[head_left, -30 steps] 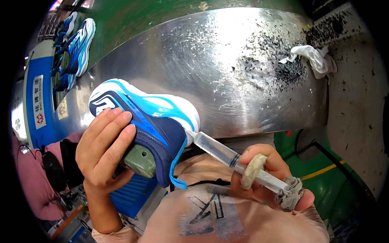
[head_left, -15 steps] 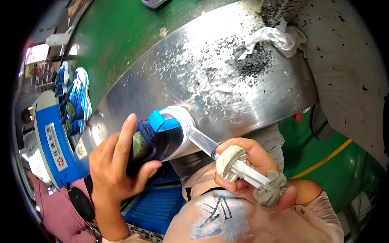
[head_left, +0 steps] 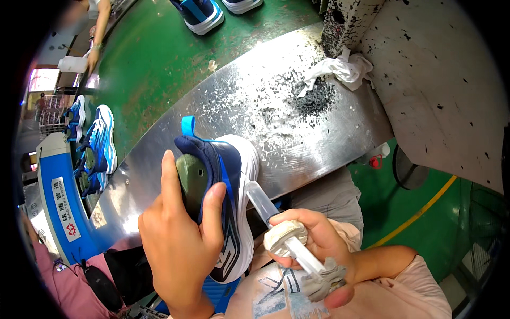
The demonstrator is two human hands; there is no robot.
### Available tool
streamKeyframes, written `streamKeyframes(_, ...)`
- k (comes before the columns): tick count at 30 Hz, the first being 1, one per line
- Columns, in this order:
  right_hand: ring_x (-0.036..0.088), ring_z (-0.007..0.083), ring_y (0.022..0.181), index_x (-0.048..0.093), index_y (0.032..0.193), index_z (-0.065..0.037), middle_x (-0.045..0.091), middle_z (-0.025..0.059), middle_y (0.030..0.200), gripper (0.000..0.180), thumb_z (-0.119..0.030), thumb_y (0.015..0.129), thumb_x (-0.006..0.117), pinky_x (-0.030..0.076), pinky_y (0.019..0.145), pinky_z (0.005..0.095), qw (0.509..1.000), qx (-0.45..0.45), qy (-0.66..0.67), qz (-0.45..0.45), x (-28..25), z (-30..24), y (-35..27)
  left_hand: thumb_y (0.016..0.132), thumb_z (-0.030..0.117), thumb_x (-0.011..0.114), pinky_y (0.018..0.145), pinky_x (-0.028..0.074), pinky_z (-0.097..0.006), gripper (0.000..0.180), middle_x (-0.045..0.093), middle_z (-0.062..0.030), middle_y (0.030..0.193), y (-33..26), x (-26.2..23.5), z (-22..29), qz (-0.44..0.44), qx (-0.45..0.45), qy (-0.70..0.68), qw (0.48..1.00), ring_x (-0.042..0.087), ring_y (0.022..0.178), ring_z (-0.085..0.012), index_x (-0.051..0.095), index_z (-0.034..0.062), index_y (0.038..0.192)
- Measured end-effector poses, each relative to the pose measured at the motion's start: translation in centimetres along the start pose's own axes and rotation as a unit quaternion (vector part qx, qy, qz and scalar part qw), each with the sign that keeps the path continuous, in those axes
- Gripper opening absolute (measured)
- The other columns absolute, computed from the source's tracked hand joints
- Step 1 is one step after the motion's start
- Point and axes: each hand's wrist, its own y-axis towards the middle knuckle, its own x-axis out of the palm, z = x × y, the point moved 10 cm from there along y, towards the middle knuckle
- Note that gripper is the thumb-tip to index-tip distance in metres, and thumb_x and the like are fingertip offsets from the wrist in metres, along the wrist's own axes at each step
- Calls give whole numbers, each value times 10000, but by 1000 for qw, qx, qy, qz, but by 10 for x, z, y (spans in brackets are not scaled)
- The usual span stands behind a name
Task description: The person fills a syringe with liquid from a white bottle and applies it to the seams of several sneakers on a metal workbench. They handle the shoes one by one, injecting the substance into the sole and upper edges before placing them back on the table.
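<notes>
A blue running shoe (head_left: 227, 162) with a thick white sole and a bright blue heel loop stands tilted at the near edge of the metal plate. A dark green shoe last (head_left: 191, 178) fills its opening. My left hand (head_left: 180, 239) grips the shoe across the opening, thumb on one side and forefinger on the other. In my right hand (head_left: 321, 239) is a clear syringe (head_left: 260, 202), with pale wrapping around its collar and grey wrapping on the plunger end. Its tip meets the seam between upper and sole, as far as I can see. Any liquid is indistinct.
Black and white crumbs cover the metal plate (head_left: 212, 114), where a crumpled white cloth (head_left: 348, 69) lies. More shoes sit on the green belt at the top (head_left: 199, 16) and left (head_left: 103, 138). Beside them is a blue machine (head_left: 66, 207). Another person's arm (head_left: 101, 26) reaches in at upper left.
The shoe has turned, showing its patterned side, and its heel loop now stands up. My left hand has closed around it. The syringe moved with the seam. More shoes have come into view at the top.
</notes>
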Motion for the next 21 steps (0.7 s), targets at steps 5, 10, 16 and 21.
streamKeyframes(5,498,159,938,228,1398,48,482,125,1145,1066,-526,692,784,449,786,285,984,-112,-137,-17,16,6,-7,850,297,655,522,433,-469,577,587,-242,605,3,-3,-5,-7,-36,3,999,598,553,-406,509,-147,1187)
streamKeyframes(10,456,122,831,235,1386,19,469,93,1054,1104,-616,649,756,413,690,242,993,-34,-114,15,17,15,-15,880,281,610,538,447,-465,526,593,-224,610,1,-3,-18,10,-27,-37,999,598,556,-409,511,-111,1217)
streamKeyframes(16,258,113,599,453,1255,-52,393,8,766,956,-844,721,434,238,498,237,967,35,196,161,-49,6,19,735,191,737,1050,320,-559,647,381,-255,1421,-43,-9,-3,20,198,-58,978,344,1333,-442,511,100,1334)
streamKeyframes(21,278,98,616,447,1297,-43,376,2,774,948,-823,759,407,234,497,210,952,241,186,1,-5,32,97,679,164,735,1039,332,-554,405,531,-204,1252,-66,-20,-53,29,324,-115,939,439,1265,-399,616,59,1051)
